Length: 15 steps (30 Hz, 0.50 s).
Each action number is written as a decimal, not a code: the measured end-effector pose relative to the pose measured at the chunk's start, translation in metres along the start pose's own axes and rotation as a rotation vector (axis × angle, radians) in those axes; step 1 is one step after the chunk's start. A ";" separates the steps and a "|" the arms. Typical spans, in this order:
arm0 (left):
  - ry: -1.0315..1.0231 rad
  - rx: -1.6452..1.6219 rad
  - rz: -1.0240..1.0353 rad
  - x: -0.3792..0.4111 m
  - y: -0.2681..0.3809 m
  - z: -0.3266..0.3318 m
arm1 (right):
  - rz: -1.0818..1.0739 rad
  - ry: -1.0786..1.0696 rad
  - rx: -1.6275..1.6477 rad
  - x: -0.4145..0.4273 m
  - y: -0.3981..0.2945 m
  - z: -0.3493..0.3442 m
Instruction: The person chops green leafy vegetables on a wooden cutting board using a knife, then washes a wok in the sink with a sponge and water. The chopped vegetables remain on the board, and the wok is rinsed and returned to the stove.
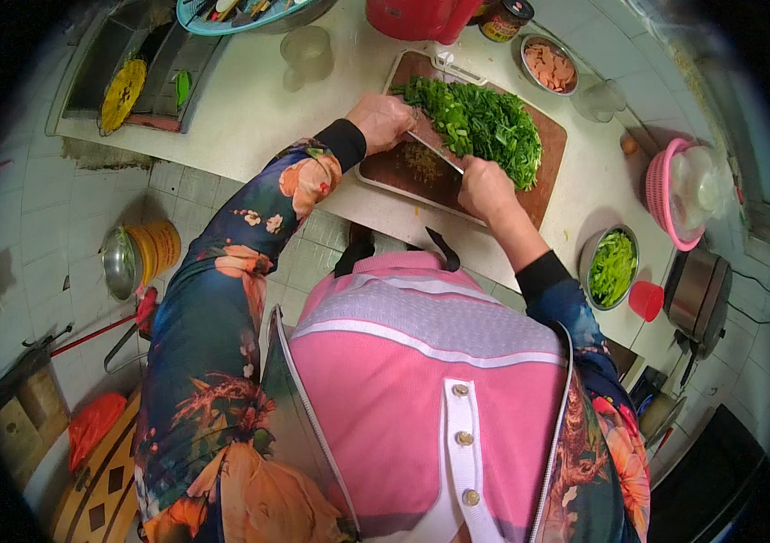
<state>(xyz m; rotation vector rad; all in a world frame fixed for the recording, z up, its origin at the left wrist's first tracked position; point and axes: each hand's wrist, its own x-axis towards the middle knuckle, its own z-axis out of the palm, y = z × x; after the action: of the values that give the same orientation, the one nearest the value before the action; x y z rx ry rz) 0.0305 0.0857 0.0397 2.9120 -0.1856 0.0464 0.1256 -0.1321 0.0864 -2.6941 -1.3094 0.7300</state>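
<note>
A kitchen knife (436,142) lies slantwise over a brown cutting board (551,146), its blade along the near edge of a heap of chopped leafy greens (493,129). My right hand (487,186) is closed around the handle end, which the fingers hide. At the blade's other end, my left hand (381,122) grips the knife with curled fingers; the exact finger contact is partly hidden. A small patch of minced brownish bits (422,163) sits on the board, on the near side of the blade.
Right of the board are a steel bowl of sliced greens (610,268), a red cup (645,301) and a pink basket (656,176). Behind stand a bowl of sliced meat (549,64), a glass (605,100), a jar (507,20) and a red container (419,20). A sink (96,88) is at left.
</note>
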 end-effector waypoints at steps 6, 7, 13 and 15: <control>0.072 -0.179 0.186 -0.014 -0.012 0.002 | 0.039 -0.018 0.000 -0.026 -0.026 0.002; 0.099 -0.199 0.214 -0.013 -0.012 0.002 | 0.053 -0.002 0.010 -0.028 -0.025 0.011; 0.140 -0.171 0.222 -0.014 -0.010 0.004 | 0.046 -0.042 0.025 -0.029 -0.027 0.000; 0.129 -0.151 0.197 -0.014 -0.009 0.004 | 0.056 -0.020 0.010 -0.021 -0.021 0.008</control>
<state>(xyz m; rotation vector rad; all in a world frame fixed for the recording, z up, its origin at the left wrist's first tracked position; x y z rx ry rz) 0.0173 0.0949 0.0335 2.7190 -0.4337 0.2415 0.0953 -0.1353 0.0925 -2.7331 -1.2359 0.7693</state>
